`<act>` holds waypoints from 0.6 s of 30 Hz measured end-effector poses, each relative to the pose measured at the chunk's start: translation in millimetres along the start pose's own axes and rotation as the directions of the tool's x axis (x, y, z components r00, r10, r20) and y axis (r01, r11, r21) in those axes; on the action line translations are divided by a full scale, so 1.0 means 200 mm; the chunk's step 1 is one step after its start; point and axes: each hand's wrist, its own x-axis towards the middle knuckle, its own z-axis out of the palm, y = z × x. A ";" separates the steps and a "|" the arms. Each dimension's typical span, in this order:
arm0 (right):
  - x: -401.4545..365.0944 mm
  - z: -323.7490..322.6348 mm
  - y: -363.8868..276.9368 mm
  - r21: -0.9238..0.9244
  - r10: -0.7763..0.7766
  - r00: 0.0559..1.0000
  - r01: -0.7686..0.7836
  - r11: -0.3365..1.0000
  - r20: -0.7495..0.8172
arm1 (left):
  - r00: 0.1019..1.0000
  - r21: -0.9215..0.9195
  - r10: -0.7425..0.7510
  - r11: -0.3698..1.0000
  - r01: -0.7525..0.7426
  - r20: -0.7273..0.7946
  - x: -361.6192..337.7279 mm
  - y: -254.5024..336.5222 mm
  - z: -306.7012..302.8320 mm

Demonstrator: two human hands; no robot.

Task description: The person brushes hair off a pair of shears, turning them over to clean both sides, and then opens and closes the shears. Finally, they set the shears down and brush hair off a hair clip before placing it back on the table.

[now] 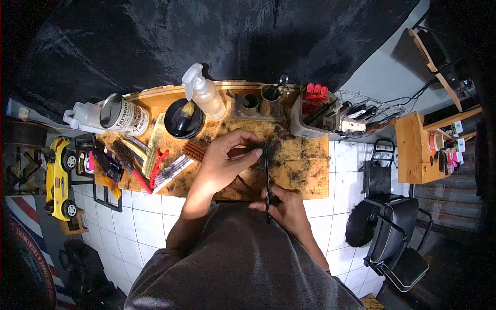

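One pair of scissors is in play, and two hands work on it. The right hand is closed around the handles at the near end, and the dark blades run straight up toward 12 o'clock from it. The left hand is curled, with thumb and forefinger pinched together right at the blade tip. I cannot tell whether anything sits between them. From that hand the scissors lie at about 4 o'clock, touching its fingertips.

All this happens over a hair-dusted wooden tray. On it I count one spray bottle at 12 o'clock of the left hand, two metal cups at 1 o'clock, one black jar with a brush in it at 11, one tin can at 10, and one pale comb at 9. One yellow toy car stands off the tray, far out at 9 o'clock.
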 end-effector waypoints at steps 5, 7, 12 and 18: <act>0.01 -0.04 -0.10 -0.094 0.069 0.997 -0.066 0.993 0.037 | 0.999 -0.067 -0.032 0.997 0.034 0.023 0.00 0.01 0.00; 0.01 -0.04 -0.06 -0.072 0.101 0.993 -0.097 0.993 0.058 | 0.996 0.063 0.082 0.995 -0.083 0.017 0.01 0.00 0.00; 0.02 -0.05 -0.08 -0.090 0.056 0.995 -0.049 0.995 0.081 | 0.996 0.078 -0.047 0.996 0.041 0.076 0.00 0.01 -0.02; 0.01 -0.04 -0.05 -0.106 0.043 0.997 -0.036 0.994 0.070 | 0.997 0.183 0.034 0.982 -0.046 0.064 -0.01 0.00 -0.01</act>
